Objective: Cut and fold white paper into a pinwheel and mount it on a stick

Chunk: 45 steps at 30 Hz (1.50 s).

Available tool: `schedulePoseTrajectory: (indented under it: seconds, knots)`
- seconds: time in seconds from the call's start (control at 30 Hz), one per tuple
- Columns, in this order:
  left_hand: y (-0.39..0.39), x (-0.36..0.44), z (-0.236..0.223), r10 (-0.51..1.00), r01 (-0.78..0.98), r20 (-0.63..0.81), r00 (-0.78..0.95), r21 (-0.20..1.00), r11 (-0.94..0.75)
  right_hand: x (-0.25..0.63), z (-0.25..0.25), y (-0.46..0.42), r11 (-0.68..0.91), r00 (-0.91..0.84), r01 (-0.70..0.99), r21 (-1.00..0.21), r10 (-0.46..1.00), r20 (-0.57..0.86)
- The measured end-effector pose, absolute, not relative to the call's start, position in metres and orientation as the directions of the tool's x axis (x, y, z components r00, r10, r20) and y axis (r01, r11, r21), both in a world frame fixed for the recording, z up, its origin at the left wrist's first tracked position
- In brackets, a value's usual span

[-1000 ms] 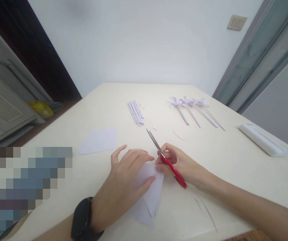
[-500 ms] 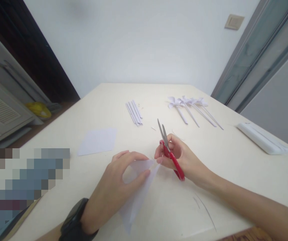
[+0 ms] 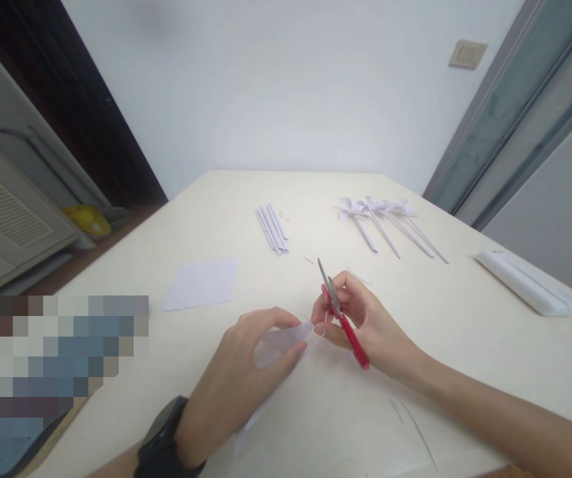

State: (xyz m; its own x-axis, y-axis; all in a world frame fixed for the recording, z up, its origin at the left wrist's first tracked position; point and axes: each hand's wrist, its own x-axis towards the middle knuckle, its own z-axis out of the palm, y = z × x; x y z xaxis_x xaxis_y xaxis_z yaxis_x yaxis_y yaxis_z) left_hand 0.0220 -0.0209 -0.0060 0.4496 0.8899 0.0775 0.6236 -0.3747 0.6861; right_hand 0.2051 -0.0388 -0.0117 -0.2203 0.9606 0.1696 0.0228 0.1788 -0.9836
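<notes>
My left hand grips a piece of white paper, its thumb and fingers near the paper's upper corner. Much of the sheet is hidden behind that hand. Red-handled scissors rest in my right hand, blades pointing up and away from me, slightly apart. The right thumb and a fingertip meet at the paper's corner, seemingly pinching it. Fine threads or wires show by the fingertips; I cannot make out which.
A white paper sheet lies at left. Rolled paper sticks and several paper pinwheels lie farther back. A white packet is at right. Thin dark strands lie on the table near its front edge.
The paper has turned and folded, so less of it shows below my left hand. The scissors' blades have swung closer together. The whole view has shifted slightly.
</notes>
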Motion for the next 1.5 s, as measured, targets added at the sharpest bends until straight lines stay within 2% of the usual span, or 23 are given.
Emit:
schedulePoseTrajectory:
  seconds: [0.4, 0.7, 1.2, 1.5]
  knots:
    - [-0.025, 0.02, -0.007, 0.869, 0.584, 0.098, 0.485, 0.703, -0.405, 0.201, -0.015, -0.041, 0.145, -0.21, 0.082, -0.986, 0.97, 0.125]
    - [-0.025, 0.019, -0.015, 0.829, 0.515, 0.18, 0.529, 0.709, -0.482, 0.193, -0.015, -0.048, 0.112, -0.21, 0.101, -0.989, 0.974, 0.089]
    - [-0.021, 0.018, -0.013, 0.844, 0.402, 0.14, 0.517, 0.831, -0.384, 0.196, -0.016, -0.048, 0.158, -0.254, 0.059, -0.986, 0.957, 0.138]
    - [-0.02, 0.018, -0.016, 0.844, 0.386, 0.125, 0.522, 0.847, -0.365, 0.196, -0.015, -0.048, 0.143, -0.254, 0.083, -0.986, 0.96, 0.118]
